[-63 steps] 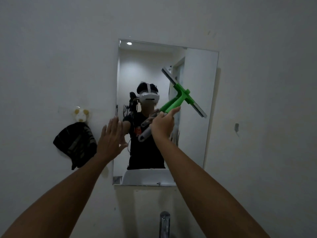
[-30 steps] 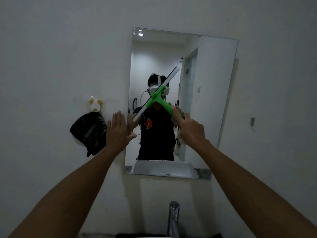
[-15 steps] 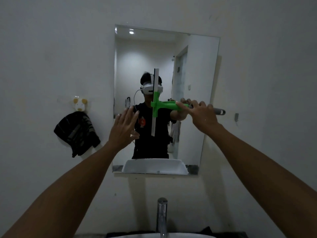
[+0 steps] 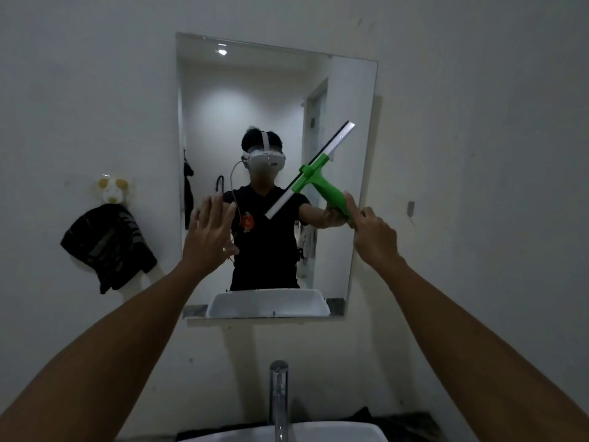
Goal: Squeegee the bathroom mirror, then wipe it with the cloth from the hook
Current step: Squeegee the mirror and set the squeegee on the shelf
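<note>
A frameless rectangular mirror (image 4: 223,100) hangs on the white wall above the basin. My right hand (image 4: 374,232) grips the handle of a green squeegee (image 4: 318,181), whose blade slants from lower left to upper right across the mirror's right half. Whether the blade touches the glass I cannot tell. My left hand (image 4: 208,234) is raised, palm forward with fingers spread, in front of the mirror's lower left, holding nothing. A dark striped cloth (image 4: 106,247) hangs from a small white and yellow hook (image 4: 110,189) on the wall, left of the mirror.
A chrome tap (image 4: 279,397) rises at the bottom centre over the rim of a white basin (image 4: 334,433). A small grey fitting (image 4: 411,208) sits on the wall right of the mirror.
The squeegee has moved right and tilted, from an upright blade near the mirror's middle to a slanted blade on its right half. My left hand stays raised and spread.
</note>
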